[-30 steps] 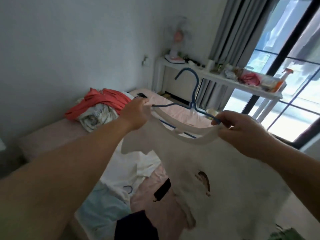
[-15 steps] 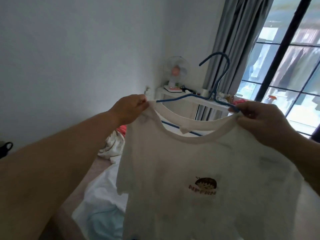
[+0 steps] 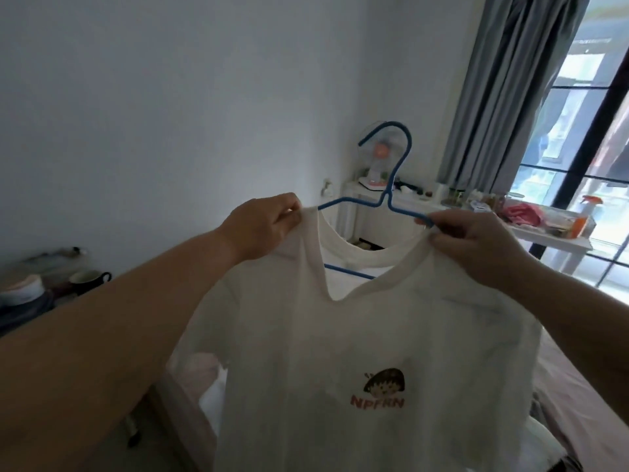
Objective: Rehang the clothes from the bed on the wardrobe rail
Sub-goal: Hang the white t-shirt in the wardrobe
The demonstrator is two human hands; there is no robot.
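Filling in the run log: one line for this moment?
left hand: grips T-shirt shoulder | right hand: grips other shoulder and blue hanger | stage: shirt on hanger, not yet hung

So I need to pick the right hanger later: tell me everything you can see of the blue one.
The blue hanger is thin, seemingly coated wire, with an open hook at top and a crossbar visible through the neckline. It is held upright in the air inside the white T-shirt, its arms running into the shoulders. The left hand pinches one shoulder over it; the right hand grips the other end.
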